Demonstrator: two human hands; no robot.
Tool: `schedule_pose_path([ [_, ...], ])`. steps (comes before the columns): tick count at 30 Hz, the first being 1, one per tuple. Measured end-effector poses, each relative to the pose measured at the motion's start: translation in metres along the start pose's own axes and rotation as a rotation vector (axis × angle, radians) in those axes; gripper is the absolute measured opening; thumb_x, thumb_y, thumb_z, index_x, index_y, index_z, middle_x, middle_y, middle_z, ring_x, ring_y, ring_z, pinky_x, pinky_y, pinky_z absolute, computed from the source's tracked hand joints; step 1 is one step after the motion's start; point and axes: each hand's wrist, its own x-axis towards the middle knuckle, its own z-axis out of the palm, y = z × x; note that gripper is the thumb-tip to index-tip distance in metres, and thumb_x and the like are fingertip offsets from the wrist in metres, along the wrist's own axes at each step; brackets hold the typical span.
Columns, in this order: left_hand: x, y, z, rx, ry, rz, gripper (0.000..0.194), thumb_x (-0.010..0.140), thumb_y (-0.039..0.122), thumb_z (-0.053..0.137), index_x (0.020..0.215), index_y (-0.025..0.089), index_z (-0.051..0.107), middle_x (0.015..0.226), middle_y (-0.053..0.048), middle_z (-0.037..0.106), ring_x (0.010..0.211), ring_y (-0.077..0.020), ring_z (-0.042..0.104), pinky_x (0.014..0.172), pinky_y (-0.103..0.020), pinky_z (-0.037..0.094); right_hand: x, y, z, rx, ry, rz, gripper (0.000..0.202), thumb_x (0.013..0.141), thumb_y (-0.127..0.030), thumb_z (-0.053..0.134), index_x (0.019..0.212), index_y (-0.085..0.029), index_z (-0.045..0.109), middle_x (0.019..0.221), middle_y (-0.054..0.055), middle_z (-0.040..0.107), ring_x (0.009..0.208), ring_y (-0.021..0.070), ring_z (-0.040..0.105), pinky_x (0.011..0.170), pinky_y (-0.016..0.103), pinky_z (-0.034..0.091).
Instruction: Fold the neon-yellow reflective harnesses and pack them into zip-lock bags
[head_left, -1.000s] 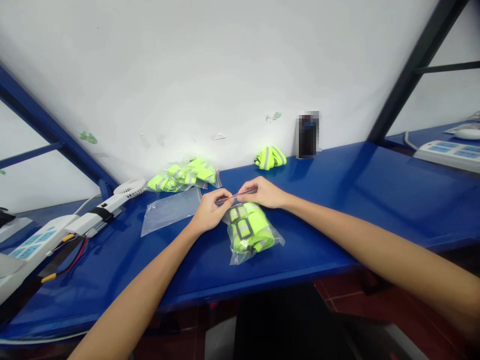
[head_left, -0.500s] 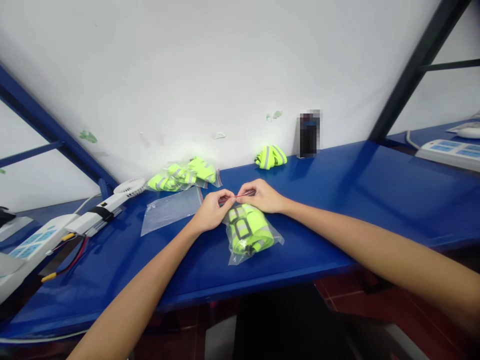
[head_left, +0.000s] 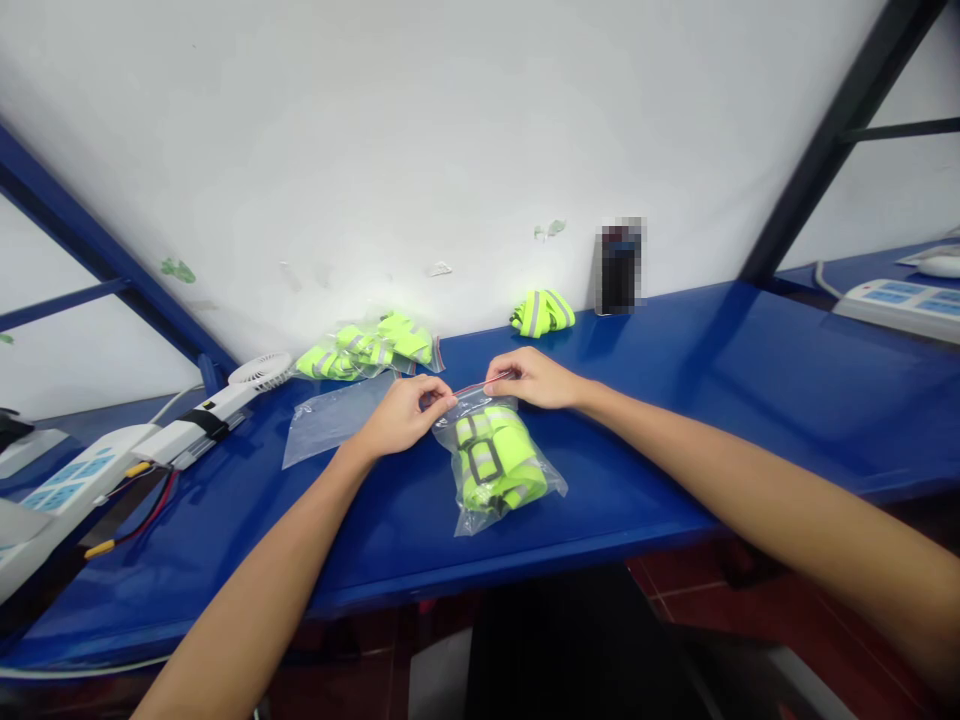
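Note:
A clear zip bag point(head_left: 469, 522) lies on the blue table, its red-striped top edge toward the wall. Inside it is a folded neon-yellow reflective strap point(head_left: 517, 450) with grey bands and a black buckle. My left hand point(head_left: 409, 410) pinches the left end of the bag's top edge between thumb and fingers. At the right end of that edge, my right hand point(head_left: 534, 378) pinches it too. The stretch of edge between the hands is in plain view. A flat clear zip bag point(head_left: 330, 420) lies just left of my left hand, partly hidden by it.
Several bagged yellow straps point(head_left: 367, 345) lie by the wall, and one loose folded strap point(head_left: 543, 313) sits farther right. A pixelated dark object point(head_left: 619, 268) leans on the wall. At left are a white handheld fan point(head_left: 259, 370), a power strip point(head_left: 71, 480) and yellow-tipped cables point(head_left: 142, 520).
My hands have moved apart along the bag's top edge, the left one to the left and the right one slightly right. More of the edge shows between them.

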Motion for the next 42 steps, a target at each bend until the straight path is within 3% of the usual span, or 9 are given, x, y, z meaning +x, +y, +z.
schedule_pose_path([
  [13,-0.003,-0.011,0.001,0.038,0.047,-0.070,0.050,0.087,0.054,0.055,0.054,0.017,0.048,0.050,0.003,0.043,0.051,-0.0095,0.037,0.051,-0.025,0.027,-0.005,-0.003,-0.011,0.002,-0.134,0.048,0.048,0.086,-0.044,0.058,0.055,-0.019,0.031,0.057,-0.006,0.024,0.052,0.0078,0.021,0.050,0.026,0.016],
  [18,-0.004,-0.015,0.004,0.079,0.123,-0.067,0.057,0.084,0.056,0.059,0.049,0.017,0.034,0.047,0.006,0.030,0.049,-0.0082,0.027,0.050,-0.025,0.022,-0.005,0.004,-0.006,-0.008,-0.138,0.069,0.052,0.087,-0.049,0.057,0.054,-0.020,0.030,0.056,-0.006,0.021,0.052,0.0079,0.018,0.049,0.027,0.014],
  [21,-0.005,-0.019,0.008,0.114,0.156,-0.040,0.057,0.085,0.056,0.058,0.049,0.017,0.036,0.048,0.005,0.033,0.050,-0.0090,0.030,0.051,-0.026,0.024,-0.006,0.011,-0.001,-0.027,-0.073,0.093,0.054,0.084,-0.052,0.059,0.053,-0.020,0.029,0.056,-0.006,0.020,0.052,0.0079,0.019,0.049,0.027,0.015],
  [25,-0.006,-0.017,0.010,0.079,0.154,-0.040,0.039,0.093,0.050,0.047,0.078,0.018,0.061,0.056,0.004,0.047,0.054,-0.0115,0.042,0.056,-0.025,0.031,-0.006,0.015,0.005,-0.053,0.022,0.089,0.054,0.085,-0.054,0.058,0.055,-0.020,0.030,0.056,-0.006,0.023,0.053,0.0081,0.023,0.050,0.026,0.019],
  [28,-0.008,-0.013,0.009,0.041,0.203,-0.060,0.036,0.097,0.046,0.039,0.109,0.018,0.059,0.063,0.004,0.053,0.057,-0.0132,0.048,0.060,-0.026,0.035,-0.007,0.011,0.006,-0.102,0.102,0.034,0.042,0.088,-0.049,0.056,0.062,-0.018,0.044,0.059,-0.005,0.039,0.057,0.0094,0.036,0.054,0.024,0.027],
  [31,-0.008,-0.012,0.008,0.038,0.211,-0.067,0.037,0.098,0.046,0.038,0.113,0.018,0.058,0.067,0.003,0.057,0.061,-0.0144,0.051,0.063,-0.026,0.037,-0.008,0.007,0.007,-0.091,0.139,0.034,0.031,0.093,-0.044,0.048,0.083,-0.017,0.059,0.069,-0.001,0.056,0.058,0.0111,0.048,0.058,0.024,0.036],
  [35,-0.007,-0.014,0.011,0.058,0.179,-0.077,0.040,0.099,0.045,0.037,0.121,0.019,0.058,0.071,0.001,0.059,0.064,-0.0157,0.055,0.065,-0.027,0.039,-0.007,0.009,0.010,0.032,0.191,0.143,0.035,0.095,-0.046,0.041,0.092,-0.018,0.063,0.065,0.000,0.062,0.047,0.0131,0.054,0.055,0.027,0.044],
  [38,-0.006,-0.005,0.010,0.071,0.246,-0.040,0.043,0.098,0.043,0.037,0.130,0.019,0.054,0.095,-0.005,0.065,0.083,-0.0185,0.060,0.078,-0.029,0.044,-0.004,0.017,0.014,0.152,0.356,0.261,0.032,0.092,-0.047,0.045,0.088,-0.019,0.061,0.062,0.001,0.063,0.047,0.0172,0.057,0.052,0.031,0.047],
  [42,-0.008,0.025,0.000,0.065,0.351,-0.003,0.045,0.097,0.044,0.039,0.136,0.022,0.048,0.126,-0.010,0.057,0.112,-0.0229,0.056,0.098,-0.035,0.043,0.004,0.025,0.016,0.468,0.628,0.464,0.023,0.090,-0.043,0.050,0.089,-0.021,0.054,0.068,0.004,0.065,0.055,0.0215,0.064,0.055,0.037,0.056],
])
